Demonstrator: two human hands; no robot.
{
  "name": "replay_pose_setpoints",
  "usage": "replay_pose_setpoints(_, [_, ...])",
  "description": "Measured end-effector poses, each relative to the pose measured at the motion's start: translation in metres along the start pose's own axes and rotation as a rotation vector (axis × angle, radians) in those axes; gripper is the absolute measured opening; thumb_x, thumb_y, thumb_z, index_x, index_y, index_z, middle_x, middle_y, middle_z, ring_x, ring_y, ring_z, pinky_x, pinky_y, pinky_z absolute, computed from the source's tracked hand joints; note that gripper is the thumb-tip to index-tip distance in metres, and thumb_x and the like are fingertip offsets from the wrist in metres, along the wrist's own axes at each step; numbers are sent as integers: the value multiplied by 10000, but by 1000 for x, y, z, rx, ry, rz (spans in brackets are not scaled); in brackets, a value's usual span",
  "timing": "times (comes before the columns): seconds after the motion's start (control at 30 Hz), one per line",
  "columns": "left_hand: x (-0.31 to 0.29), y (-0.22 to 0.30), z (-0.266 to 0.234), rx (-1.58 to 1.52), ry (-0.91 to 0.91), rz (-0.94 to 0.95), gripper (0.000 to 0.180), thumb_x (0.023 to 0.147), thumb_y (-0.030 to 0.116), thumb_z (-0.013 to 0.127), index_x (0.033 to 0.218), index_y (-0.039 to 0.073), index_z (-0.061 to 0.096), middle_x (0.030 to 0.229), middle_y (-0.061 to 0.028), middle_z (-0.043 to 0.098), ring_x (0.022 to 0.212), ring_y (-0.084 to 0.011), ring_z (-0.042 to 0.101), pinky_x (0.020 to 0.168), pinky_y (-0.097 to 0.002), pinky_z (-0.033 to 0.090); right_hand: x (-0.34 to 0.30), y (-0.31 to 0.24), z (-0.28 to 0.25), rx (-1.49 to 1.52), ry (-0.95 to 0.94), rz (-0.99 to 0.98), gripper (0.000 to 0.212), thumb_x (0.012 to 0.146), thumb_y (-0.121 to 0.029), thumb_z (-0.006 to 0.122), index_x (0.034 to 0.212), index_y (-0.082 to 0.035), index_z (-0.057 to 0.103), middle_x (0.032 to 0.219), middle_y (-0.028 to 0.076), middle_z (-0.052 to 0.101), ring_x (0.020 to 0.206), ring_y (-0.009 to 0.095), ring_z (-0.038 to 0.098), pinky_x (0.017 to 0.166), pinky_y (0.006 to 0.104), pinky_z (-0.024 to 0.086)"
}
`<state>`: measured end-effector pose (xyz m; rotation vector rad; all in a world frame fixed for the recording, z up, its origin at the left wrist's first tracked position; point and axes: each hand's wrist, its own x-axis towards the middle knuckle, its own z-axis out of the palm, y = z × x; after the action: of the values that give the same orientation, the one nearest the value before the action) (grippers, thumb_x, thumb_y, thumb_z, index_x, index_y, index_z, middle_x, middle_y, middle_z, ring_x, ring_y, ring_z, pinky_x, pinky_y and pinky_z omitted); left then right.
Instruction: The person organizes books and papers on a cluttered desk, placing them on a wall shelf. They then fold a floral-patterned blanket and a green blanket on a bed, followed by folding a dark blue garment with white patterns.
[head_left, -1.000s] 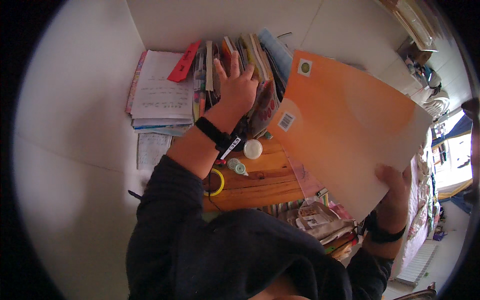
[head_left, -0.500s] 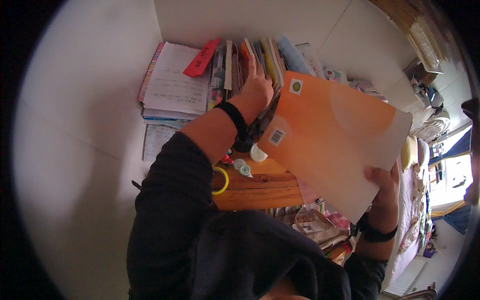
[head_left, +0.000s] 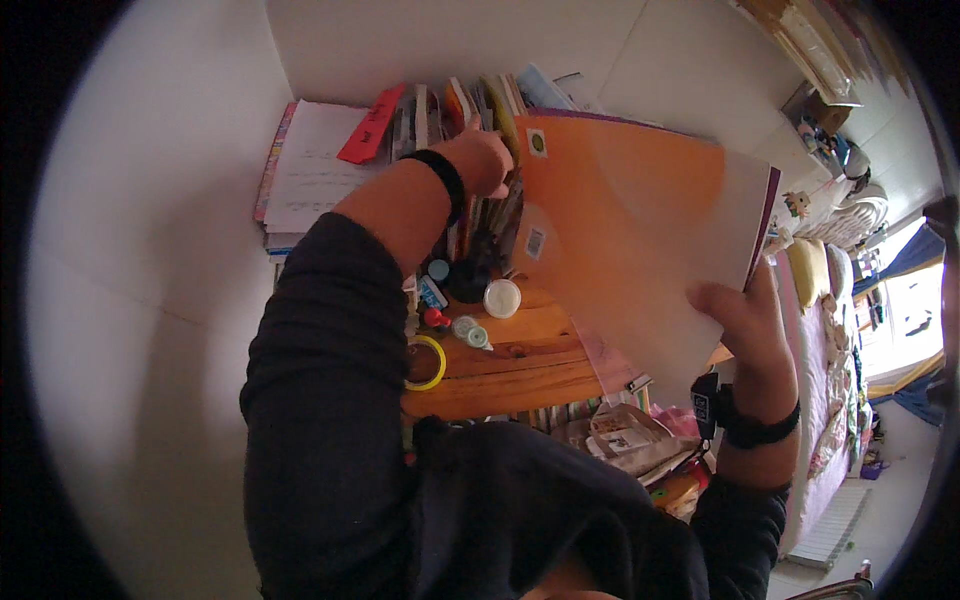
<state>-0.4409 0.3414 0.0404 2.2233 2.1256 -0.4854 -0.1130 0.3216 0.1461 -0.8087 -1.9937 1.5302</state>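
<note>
Orange booklet (head_left: pixel 620 220) now comes close to the row of books (head_left: pixel 459 100)

Through the head camera I see that the orange booklet has moved to the left in this last second, and its near end now overlaps the row of books in my view. My left hand (head_left: pixel 482 162) was spread wide over the books; now its fingers are bent and gathered at their edges. The fingertips are partly hidden, so I cannot tell if it holds a book or only presses there. A dark purple edge (head_left: pixel 770 205) now shows behind the top and right side of the booklet; whether it is a second book or the back cover, I cannot tell. For the work in hand, I judge that both hands now serve one place among the books.

My right hand (head_left: pixel 748 310) holds the booklet firmly by its lower right part, thumb on the printed face. The booklet is in the air, tilted, above the right part of the wooden table (head_left: pixel 520 375). Its long axis goes from upper left to lower right. The short end with the square label (head_left: pixel 538 143) and the barcode (head_left: pixel 536 243) points to the books; the paler end lies toward my right hand.
</note>
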Motion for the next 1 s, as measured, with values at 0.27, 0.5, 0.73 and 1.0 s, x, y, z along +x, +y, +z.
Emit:
replay_pose_setpoints(0.27, [14,-21,-8,-162,-120,12,514,701,468,606,1120,171,597,1178,-46,556,1187,-240,418,1026,-558,102,36,28,10,-161,29,-57,337,724,-56,587,1044,34,524,910,60,596,824,131,561,701,281,465])
replay_pose_setpoints(0.5, [11,-28,-10,-216,-54,102,592,640,503,638,1136,183,586,1200,-19,548,1226,-189,381,1026,-541,88,29,48,2,-249,70,92,441,720,-71,620,1125,32,478,1003,86,573,902,167,555,766,316,459])
replay_pose_setpoints(0.73, [33,-42,1,-274,-97,30,751,534,541,691,1208,250,532,1275,29,500,1248,-120,353,1033,-505,48,30,67,-3,-206,-42,-62,440,777,-89,579,1176,23,431,1030,77,558,941,155,529,787,314,454])
replay_pose_setpoints(1.0, [28,-49,21,-326,259,7,665,546,505,670,1157,262,567,1189,27,560,1192,-127,417,1027,-523,70,29,82,22,-361,12,-98,381,760,-45,576,1120,32,475,916,90,591,847,167,563,716,313,473])
